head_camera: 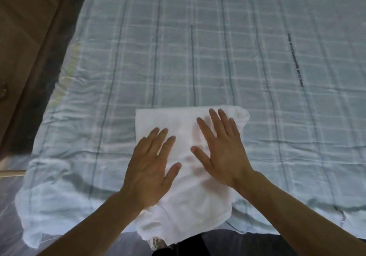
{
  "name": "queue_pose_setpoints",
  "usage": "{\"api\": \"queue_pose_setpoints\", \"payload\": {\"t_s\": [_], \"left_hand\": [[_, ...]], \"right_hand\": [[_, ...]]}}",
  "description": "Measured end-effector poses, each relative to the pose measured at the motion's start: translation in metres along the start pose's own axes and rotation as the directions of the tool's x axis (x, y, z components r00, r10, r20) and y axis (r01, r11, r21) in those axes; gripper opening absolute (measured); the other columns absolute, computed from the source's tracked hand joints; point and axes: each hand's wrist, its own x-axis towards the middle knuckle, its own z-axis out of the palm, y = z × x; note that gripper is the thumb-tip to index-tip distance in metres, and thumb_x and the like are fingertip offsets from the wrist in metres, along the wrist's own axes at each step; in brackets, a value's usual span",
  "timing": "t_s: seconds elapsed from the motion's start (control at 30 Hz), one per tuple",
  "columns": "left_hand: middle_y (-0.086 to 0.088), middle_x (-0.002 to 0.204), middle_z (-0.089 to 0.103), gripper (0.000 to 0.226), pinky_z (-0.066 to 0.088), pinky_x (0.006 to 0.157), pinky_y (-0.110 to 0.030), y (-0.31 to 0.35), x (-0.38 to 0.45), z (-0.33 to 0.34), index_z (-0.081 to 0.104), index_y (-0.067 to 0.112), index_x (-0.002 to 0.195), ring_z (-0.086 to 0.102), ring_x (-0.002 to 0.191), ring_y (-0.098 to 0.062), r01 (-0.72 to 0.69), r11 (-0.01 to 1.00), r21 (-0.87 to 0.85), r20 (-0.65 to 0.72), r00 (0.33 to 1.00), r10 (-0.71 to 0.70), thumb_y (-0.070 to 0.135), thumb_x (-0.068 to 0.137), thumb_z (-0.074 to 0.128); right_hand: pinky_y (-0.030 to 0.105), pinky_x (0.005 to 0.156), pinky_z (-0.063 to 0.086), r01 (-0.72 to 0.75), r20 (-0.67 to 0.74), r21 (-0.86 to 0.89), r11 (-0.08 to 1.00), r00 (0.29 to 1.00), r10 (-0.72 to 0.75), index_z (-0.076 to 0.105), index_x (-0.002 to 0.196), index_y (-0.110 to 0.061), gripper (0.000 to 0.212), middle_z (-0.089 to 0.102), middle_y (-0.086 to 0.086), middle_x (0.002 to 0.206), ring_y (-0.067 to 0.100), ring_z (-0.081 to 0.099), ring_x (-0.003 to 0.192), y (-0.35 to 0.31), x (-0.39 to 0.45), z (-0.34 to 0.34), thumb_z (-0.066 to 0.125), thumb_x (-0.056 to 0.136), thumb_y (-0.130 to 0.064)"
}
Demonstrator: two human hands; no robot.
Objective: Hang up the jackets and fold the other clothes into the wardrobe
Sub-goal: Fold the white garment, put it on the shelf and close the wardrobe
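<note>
A white garment (170, 121) lies folded into a long rectangle on the near edge of the bed, its near end hanging toward me. My left hand (150, 166) lies flat on its left half, fingers straight and spread. My right hand (221, 148) presses flat on its right half, fingers spread and pointing away from me. Neither hand grips the cloth. A bunched bit of the garment sticks out at the far right corner (242, 115).
The bed is covered by a pale blue checked sheet (198, 47), rumpled at the near left corner (45, 192). Brown wooden furniture (25, 37) stands along the left side, with a dark gap between it and the bed.
</note>
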Motion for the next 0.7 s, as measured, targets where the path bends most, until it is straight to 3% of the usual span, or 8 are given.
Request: {"api": "queue_pose_setpoints", "payload": {"t_s": [0.07,0.13,0.37,0.5,0.57,0.63,0.7], "left_hand": [[-0.008,0.165,0.014,0.069,0.021,0.120,-0.053,-0.002,0.012,0.016,0.026,0.017,0.155,0.008,0.153,-0.027,-0.005,0.995,0.104,0.105,0.994,-0.006,0.058,0.100,0.028],[-0.005,0.166,0.001,0.071,0.017,0.121,-0.055,-0.008,0.016,0.031,0.013,0.021,0.158,-0.002,0.153,-0.025,-0.018,0.991,0.132,0.158,0.987,-0.003,0.061,0.100,0.023],[0.000,0.166,-0.006,0.074,0.009,0.123,-0.052,-0.011,0.027,0.046,0.001,0.025,0.158,-0.010,0.153,-0.020,0.025,0.992,0.120,0.198,0.979,-0.049,0.065,0.098,0.021],[-0.003,0.166,0.012,0.067,0.016,0.121,-0.049,-0.019,0.033,0.033,0.019,0.024,0.157,0.009,0.153,-0.024,-0.016,0.999,0.048,0.147,0.989,0.008,0.058,0.100,0.026],[-0.007,0.159,0.033,0.057,0.028,0.115,-0.049,-0.031,0.048,0.021,0.040,0.018,0.148,0.031,0.146,-0.029,-0.034,0.998,0.053,0.020,0.999,0.033,0.041,0.096,0.038],[-0.009,0.148,0.048,0.059,0.035,0.109,-0.049,-0.048,0.070,0.011,0.050,0.015,0.140,0.044,0.136,-0.033,0.023,0.998,0.065,-0.065,0.998,-0.019,0.029,0.083,0.049],[-0.008,0.138,0.055,0.063,0.036,0.106,-0.047,-0.060,0.091,-0.001,0.049,0.018,0.140,0.050,0.128,-0.034,0.114,0.993,0.015,0.019,0.993,-0.115,0.030,0.079,0.060]], "right_hand": [[0.052,0.123,0.003,-0.041,0.074,-0.074,0.996,0.996,0.046,0.010,0.159,-0.021,0.077,-0.005,0.011,0.166,0.030,-0.010,0.152,0.016,0.007,0.018,0.021,0.097,-0.065],[0.052,0.123,0.003,-0.062,0.112,-0.086,0.994,0.991,0.072,-0.002,0.159,-0.023,0.077,-0.013,0.008,0.165,0.025,-0.017,0.152,0.032,0.008,0.034,0.019,0.097,-0.066],[0.052,0.123,0.005,-0.088,0.101,-0.020,0.996,0.991,0.089,0.002,0.159,-0.021,0.077,-0.008,0.006,0.166,0.022,-0.012,0.153,0.039,0.016,0.050,0.023,0.098,-0.062],[0.053,0.122,-0.004,-0.064,0.162,-0.031,0.997,0.984,0.068,0.003,0.159,-0.020,0.075,-0.008,0.008,0.166,0.023,-0.015,0.152,0.037,0.025,0.030,0.021,0.096,-0.058],[0.053,0.121,-0.006,-0.058,0.166,0.018,0.998,0.985,0.054,0.012,0.157,-0.017,0.079,0.006,0.011,0.166,0.027,-0.002,0.153,0.037,0.044,0.013,0.036,0.088,-0.044],[0.052,0.121,-0.004,-0.066,0.220,0.072,0.995,0.974,0.049,0.015,0.157,-0.019,0.087,0.022,0.008,0.162,0.027,0.013,0.151,0.038,0.070,-0.003,0.053,0.080,-0.033],[0.053,0.121,-0.001,-0.055,0.363,0.060,0.997,0.931,0.030,0.022,0.154,-0.025,0.089,0.037,0.004,0.152,0.026,0.030,0.144,0.040,0.097,-0.014,0.067,0.077,-0.030]]}}
